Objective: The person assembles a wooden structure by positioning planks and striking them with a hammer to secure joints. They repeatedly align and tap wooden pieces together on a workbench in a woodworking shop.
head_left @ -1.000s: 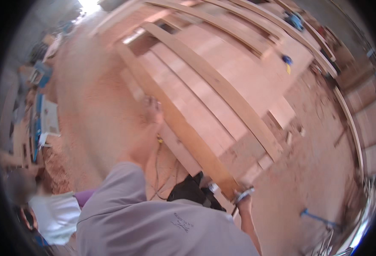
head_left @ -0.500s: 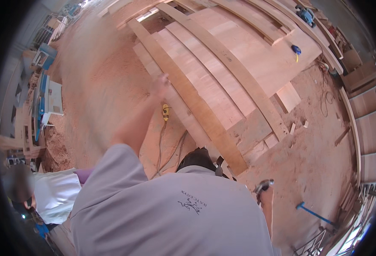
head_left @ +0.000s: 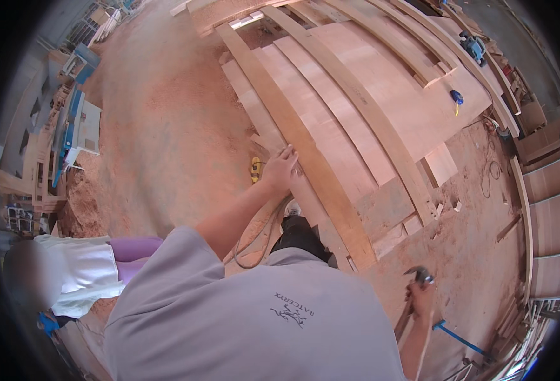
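We look down on a sawdust-covered floor [head_left: 166,127] that fills most of the view from nine o'clock round to the centre. Across it, from twelve to four o'clock, lies a large spread of flat wooden panels [head_left: 381,95], crossed by long bent planks. The nearest of these, a long plank [head_left: 305,146], runs from about twelve o'clock down toward five o'clock, and a second parallel plank [head_left: 369,120] lies just to the right of it.

At nine o'clock stands a blue and white machine [head_left: 77,127]. At eight o'clock another person in a white top [head_left: 83,273] is partly in view. Our grey shirt [head_left: 254,324] fills the six o'clock edge.

Smaller things follow: a blue power tool [head_left: 473,46] at one o'clock on the panels, a small blue object [head_left: 456,97] at two o'clock, a blue bar [head_left: 461,340] on the floor at five o'clock, and a yellow tool [head_left: 254,168] on the floor just left of the long plank, with a cable [head_left: 264,235] trailing below it.

Our left hand [head_left: 281,168] reaches out to the centre, fingers spread and resting flat on the left edge of the long plank, just right of the yellow tool. Our right hand [head_left: 420,300] hangs at five o'clock, closed around the handle of a hammer [head_left: 418,276], well apart from the plank.
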Action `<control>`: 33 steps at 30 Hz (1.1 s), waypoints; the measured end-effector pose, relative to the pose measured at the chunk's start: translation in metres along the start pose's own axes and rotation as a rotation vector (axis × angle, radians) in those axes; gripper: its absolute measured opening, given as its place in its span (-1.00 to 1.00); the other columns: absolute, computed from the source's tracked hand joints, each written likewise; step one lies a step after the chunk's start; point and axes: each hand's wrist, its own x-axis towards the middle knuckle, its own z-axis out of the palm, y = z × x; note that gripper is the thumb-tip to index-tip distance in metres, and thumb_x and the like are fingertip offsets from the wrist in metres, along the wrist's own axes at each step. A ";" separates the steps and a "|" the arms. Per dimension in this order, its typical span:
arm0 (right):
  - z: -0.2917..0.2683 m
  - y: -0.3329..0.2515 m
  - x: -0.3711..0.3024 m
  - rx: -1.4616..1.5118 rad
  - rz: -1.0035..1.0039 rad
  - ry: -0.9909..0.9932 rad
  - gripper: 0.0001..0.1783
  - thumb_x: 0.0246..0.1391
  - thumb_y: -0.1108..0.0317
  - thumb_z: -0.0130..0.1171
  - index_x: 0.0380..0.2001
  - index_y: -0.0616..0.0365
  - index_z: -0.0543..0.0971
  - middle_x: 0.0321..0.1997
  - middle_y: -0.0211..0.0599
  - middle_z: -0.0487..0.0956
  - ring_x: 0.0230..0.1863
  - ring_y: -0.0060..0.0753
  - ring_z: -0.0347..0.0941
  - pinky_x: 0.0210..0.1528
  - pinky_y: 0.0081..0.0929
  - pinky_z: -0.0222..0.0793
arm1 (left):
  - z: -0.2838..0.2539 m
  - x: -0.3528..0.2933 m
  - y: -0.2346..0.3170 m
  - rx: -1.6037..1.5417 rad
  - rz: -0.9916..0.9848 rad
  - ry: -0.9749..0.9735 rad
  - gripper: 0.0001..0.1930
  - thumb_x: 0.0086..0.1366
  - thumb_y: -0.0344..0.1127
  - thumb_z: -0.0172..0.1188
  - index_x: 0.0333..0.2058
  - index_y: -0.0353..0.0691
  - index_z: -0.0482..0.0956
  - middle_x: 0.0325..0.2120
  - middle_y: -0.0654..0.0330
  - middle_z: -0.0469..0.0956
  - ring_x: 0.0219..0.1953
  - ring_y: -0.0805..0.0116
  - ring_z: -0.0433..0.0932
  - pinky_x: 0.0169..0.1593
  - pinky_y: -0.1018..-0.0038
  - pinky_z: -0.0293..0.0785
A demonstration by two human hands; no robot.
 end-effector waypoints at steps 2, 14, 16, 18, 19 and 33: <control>0.013 -0.068 -0.010 0.123 -0.213 -0.059 -0.68 0.18 0.47 0.20 -0.01 0.26 0.46 -0.35 -0.17 0.59 -0.62 -0.47 0.46 -0.55 -0.53 0.46 | -0.013 0.007 -0.006 -0.063 0.007 -0.003 -0.53 0.19 -0.40 0.18 0.12 -0.32 0.55 0.23 -0.11 0.43 0.24 -0.08 0.44 0.28 0.15 0.39; 0.185 -0.222 -0.020 0.220 -0.148 -0.632 -0.53 0.27 0.35 0.16 0.18 0.33 0.44 -0.13 0.00 0.61 -0.38 -0.31 0.61 -0.32 -0.45 0.59 | -0.069 0.141 -0.125 -0.296 -0.089 0.314 -0.77 0.22 -0.43 0.19 -0.14 -0.25 0.66 -0.18 0.04 0.66 -0.01 -0.01 0.59 0.04 0.13 0.53; 0.225 -0.252 -0.006 0.495 -0.113 -0.714 -0.31 0.27 -0.11 0.20 0.17 0.30 0.41 -0.10 0.06 0.62 -0.22 -0.16 0.68 -0.16 -0.23 0.68 | -0.061 0.172 -0.141 -0.280 -0.006 0.325 -0.76 0.23 -0.42 0.19 -0.13 -0.24 0.65 -0.11 0.05 0.65 0.07 0.01 0.55 0.13 0.15 0.49; 0.259 -0.286 0.003 0.628 -0.198 -0.814 -0.32 0.32 -0.15 -0.02 0.21 0.23 0.39 -0.04 0.31 0.60 -0.10 0.12 0.68 -0.14 -0.10 0.70 | -0.047 0.196 -0.157 -0.272 0.146 0.384 -0.75 0.23 -0.41 0.19 -0.11 -0.23 0.64 -0.02 0.06 0.62 0.16 0.03 0.50 0.24 0.13 0.42; 0.279 -0.306 0.000 0.718 -0.226 -0.901 -0.31 0.33 -0.08 -0.06 0.30 0.24 0.29 0.03 0.37 0.57 -0.02 0.19 0.65 -0.03 -0.06 0.68 | -0.040 0.202 -0.159 -0.253 0.151 0.353 -0.74 0.26 -0.38 0.20 -0.08 -0.23 0.64 0.01 0.05 0.61 0.19 0.03 0.48 0.27 0.13 0.39; 0.444 -0.348 0.101 -0.006 -1.344 -0.179 -0.93 0.09 0.56 0.26 -0.34 0.18 0.63 -0.46 -0.31 0.60 -0.52 -0.45 0.51 -0.38 -0.47 0.46 | -0.029 0.218 -0.138 -0.098 0.093 0.209 -0.60 0.37 -0.17 0.10 0.09 -0.26 0.52 0.19 0.09 0.46 0.33 0.10 0.33 0.48 0.08 0.04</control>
